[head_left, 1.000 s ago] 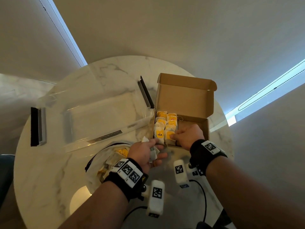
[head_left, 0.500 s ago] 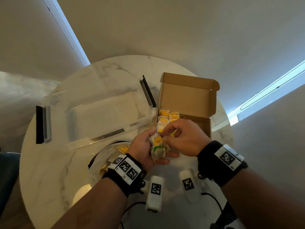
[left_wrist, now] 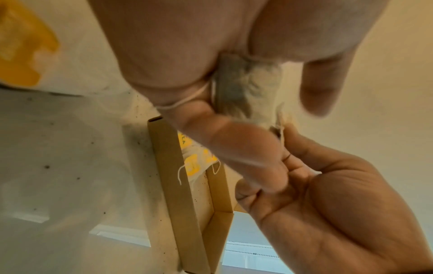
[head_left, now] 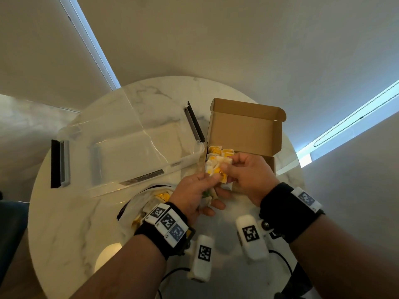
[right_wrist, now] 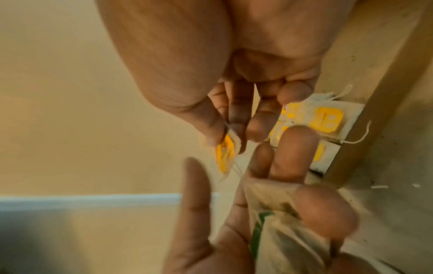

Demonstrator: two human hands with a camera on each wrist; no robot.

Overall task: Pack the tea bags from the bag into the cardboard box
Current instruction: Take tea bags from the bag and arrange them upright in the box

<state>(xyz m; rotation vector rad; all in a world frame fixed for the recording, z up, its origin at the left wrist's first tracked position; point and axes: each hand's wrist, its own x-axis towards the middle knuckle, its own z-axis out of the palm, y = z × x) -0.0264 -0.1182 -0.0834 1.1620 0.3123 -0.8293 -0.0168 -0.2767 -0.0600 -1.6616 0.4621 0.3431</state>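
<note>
Marble table (head_left: 64, 212): 1 cardboard box (head_left: 244, 128), 2 hands holding tea bags (head_left: 219, 171)

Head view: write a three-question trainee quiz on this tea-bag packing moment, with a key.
1. True or false: the box has its lid shut.
2. What does the right hand pinch? A) a yellow tea tag B) a pen C) a spoon
3. Fill in: the left hand holds a bunch of ____.

Key:
1. False; the lid stands open and tea bags already lie in the box's left part.
2. A
3. tea bags
</note>
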